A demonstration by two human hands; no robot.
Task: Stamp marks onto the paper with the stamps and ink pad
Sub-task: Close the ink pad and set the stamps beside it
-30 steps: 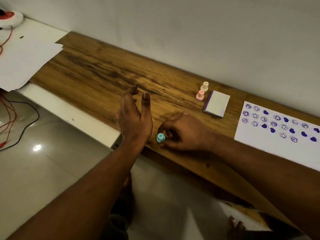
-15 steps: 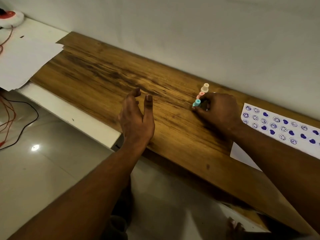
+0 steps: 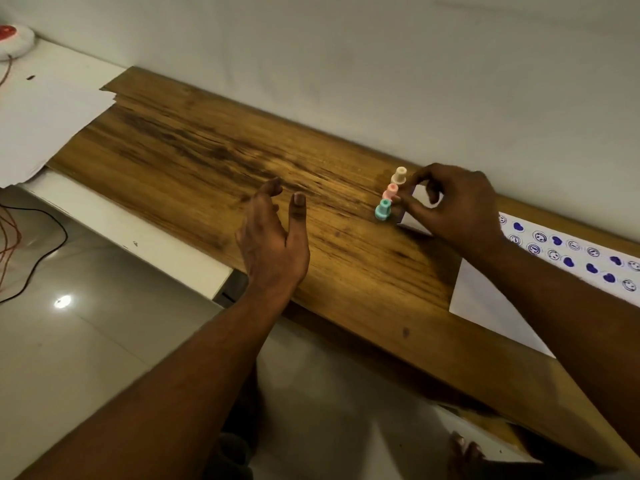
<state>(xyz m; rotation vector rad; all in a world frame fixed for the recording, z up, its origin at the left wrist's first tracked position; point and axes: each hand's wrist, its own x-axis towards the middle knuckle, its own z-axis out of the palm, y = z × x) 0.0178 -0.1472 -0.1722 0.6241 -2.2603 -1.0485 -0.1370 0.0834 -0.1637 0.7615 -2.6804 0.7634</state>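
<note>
Three small stamps stand in a row on the wooden table [image 3: 207, 161] near the wall: a cream stamp [image 3: 399, 175], a pink stamp [image 3: 390, 191] and a teal stamp [image 3: 382, 210]. My right hand [image 3: 453, 206] hovers just right of them with loosely curled fingers; its thumb tip is close to the pink and teal stamps and it grips nothing. It hides most of the white ink pad [image 3: 414, 224]. The white paper [image 3: 485, 306] with several blue smiley and heart marks lies to the right, partly under my right forearm. My left hand [image 3: 273, 237] is open above the table's front edge.
White sheets [image 3: 45, 126] overlap the table's left end, with a red and white object [image 3: 14, 39] behind them. Cables [image 3: 20, 244] run over the tiled floor at the left. The wall stands right behind the stamps. A foot [image 3: 464, 455] shows below the table.
My right hand carried the teal stamp from the table's front edge to the back, set it beside the pink stamp and let it go. My left hand stayed in place.
</note>
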